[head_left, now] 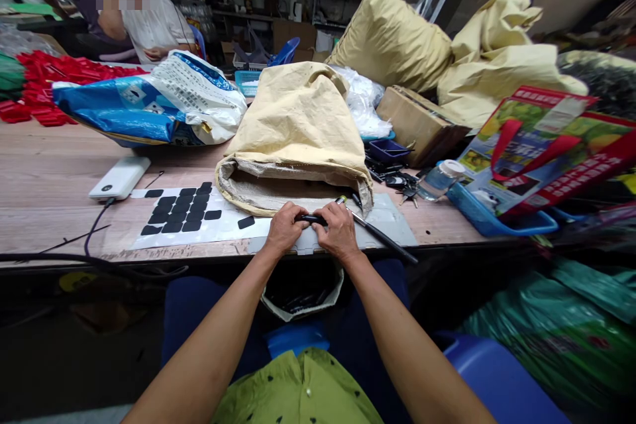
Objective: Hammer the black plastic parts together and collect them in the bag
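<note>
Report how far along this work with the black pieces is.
Done, apparently: dark pieces lie in the bag under the table edge. In hand: left hand and right hand pinch one black part together. Left: a block of black pads on the white sheet, which shows bare gaps.

tan sack (298, 126), black pads (181, 212), blue-white bag (149, 103).

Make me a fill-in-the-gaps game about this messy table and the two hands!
1. The left hand and right hand pinch a small plastic piece coloured ___.
2. The white rectangular power bank lies to the ___ of the hands.
3. The clear plastic bottle has a ___ cap.
Missing words: black; left; white.
</note>
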The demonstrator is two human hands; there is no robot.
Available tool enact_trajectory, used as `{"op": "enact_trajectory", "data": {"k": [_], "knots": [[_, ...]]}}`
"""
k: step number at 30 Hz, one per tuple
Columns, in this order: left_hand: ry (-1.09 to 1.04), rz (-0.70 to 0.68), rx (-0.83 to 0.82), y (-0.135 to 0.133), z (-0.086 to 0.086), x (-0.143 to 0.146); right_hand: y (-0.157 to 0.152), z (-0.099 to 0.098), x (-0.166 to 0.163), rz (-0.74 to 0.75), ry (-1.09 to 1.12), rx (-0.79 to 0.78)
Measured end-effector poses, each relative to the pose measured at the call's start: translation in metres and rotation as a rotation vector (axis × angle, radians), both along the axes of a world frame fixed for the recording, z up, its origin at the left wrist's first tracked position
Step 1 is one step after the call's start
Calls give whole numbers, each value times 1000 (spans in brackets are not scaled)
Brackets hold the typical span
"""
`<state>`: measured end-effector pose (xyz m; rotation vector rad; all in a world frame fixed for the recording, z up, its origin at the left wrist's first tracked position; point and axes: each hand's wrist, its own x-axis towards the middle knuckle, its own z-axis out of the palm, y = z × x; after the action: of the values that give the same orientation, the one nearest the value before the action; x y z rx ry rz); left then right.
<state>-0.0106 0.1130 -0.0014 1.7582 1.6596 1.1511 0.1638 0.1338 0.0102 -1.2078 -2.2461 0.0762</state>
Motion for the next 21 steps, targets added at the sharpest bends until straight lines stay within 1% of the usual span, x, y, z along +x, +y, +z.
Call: {"op": "enact_trajectory", "data": {"k": [5,11,15,21], "knots": [[21,-3,-6,0,2,0,-1,0,0,-36,35,6],[35,-20,4,-1,1,0,-1,0,0,-39,29,-15],[82,-42,10,-1,-1,-1,0,-2,1,-7,15,-10],[192,-35,48,1,0,1,1,-2,-1,55,-78,11]]}}
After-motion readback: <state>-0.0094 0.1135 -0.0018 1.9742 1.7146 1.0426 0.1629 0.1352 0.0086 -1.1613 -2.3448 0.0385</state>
